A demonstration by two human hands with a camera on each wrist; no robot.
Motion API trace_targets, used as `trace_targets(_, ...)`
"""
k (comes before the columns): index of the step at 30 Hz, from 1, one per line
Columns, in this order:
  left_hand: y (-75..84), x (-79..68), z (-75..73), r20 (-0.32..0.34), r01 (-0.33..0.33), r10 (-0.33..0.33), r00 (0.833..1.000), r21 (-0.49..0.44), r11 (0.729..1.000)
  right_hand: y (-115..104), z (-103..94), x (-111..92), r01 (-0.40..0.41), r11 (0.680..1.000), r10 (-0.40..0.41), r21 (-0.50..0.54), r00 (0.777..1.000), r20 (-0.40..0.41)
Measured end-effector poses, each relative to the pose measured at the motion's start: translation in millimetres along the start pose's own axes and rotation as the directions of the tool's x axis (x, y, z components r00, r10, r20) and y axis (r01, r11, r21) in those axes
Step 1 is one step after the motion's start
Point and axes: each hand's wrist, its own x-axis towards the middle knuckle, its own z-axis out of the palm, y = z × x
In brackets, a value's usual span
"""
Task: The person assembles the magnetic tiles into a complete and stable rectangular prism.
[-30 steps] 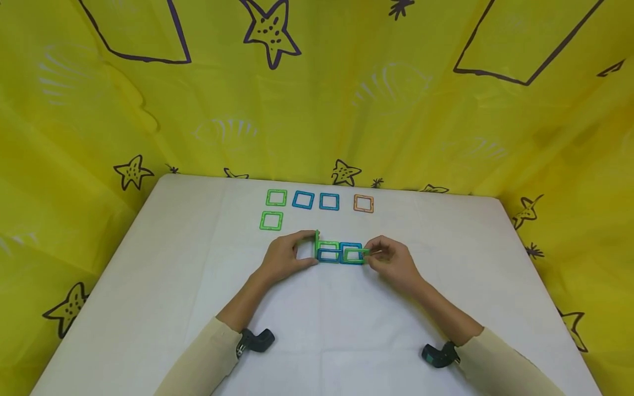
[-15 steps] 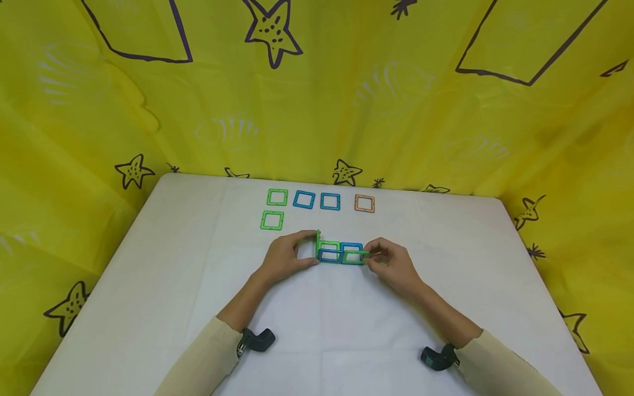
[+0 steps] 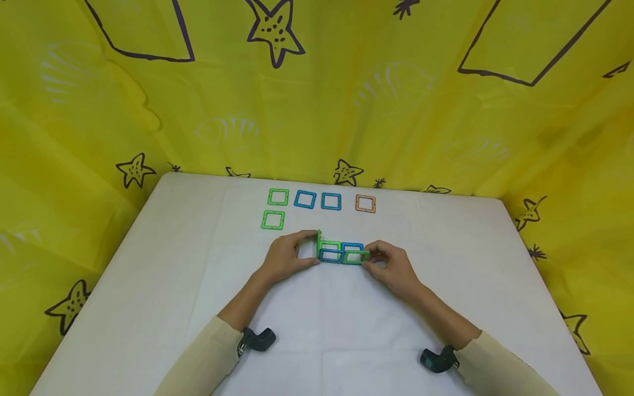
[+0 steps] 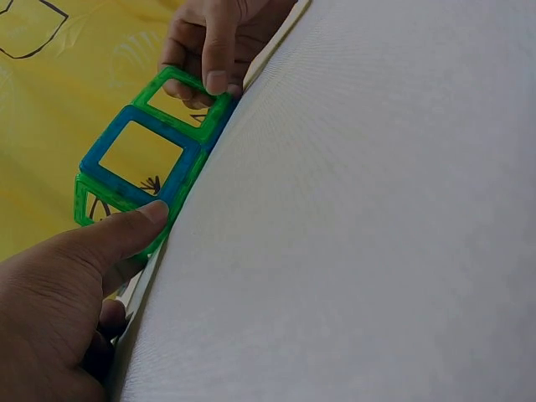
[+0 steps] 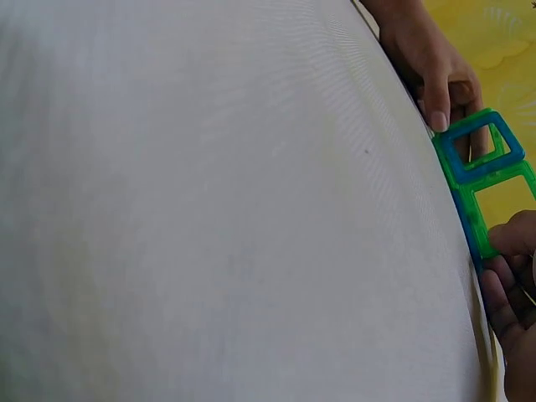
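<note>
In the head view, a small structure of square green and blue magnetic tiles stands on the white table, between the hands. My left hand (image 3: 284, 257) grips its left end, fingers at the back of the upright green tile (image 3: 318, 245) and thumb at the front corner. In front, a blue tile (image 4: 105, 138) stands on edge. Beside it, my right hand (image 3: 393, 268) pinches the right edge of another green tile (image 4: 151, 88) between thumb and fingers. That tile adjoins the blue one and leans in the head view. More blue shows along the base beneath it.
Behind the structure, loose tiles lie flat: two green, one of them a nearer green tile (image 3: 273, 228), two blue, including a blue tile (image 3: 331, 209), and an orange tile (image 3: 365, 196). A yellow patterned curtain (image 3: 317, 110) hangs behind the white table (image 3: 346, 341).
The green tile in my right hand has come down slightly against the front of the structure, and the right fingers have shifted a little. My left hand keeps its grip.
</note>
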Motion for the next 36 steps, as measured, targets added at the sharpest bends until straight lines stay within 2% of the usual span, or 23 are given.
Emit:
trace_targets(18,0.5,-0.4,-0.5,0.002,-0.003,0.003,1.0,-0.002,1.0,6,7.1,-2,0.096,0.995,-0.095,0.008,0.991,-0.09)
trace_targets(27,0.4,0.8,-1.3,0.003,-0.008,0.008,1.0,0.0,1.0,8,8.6,0,0.153,0.988,-0.155,-0.035,0.986,-0.064)
trace_targets(31,1.2,0.8,-1.7,0.005,-0.006,0.006,1.0,0.001,1.0,7,9.4,1,0.139,0.986,-0.143,-0.086,0.989,-0.034)
trace_targets(36,1.0,0.6,-1.2,0.011,0.001,-0.001,1.0,0.003,1.0,8,11.7,2,0.08,0.989,-0.082,-0.127,0.997,-0.01)
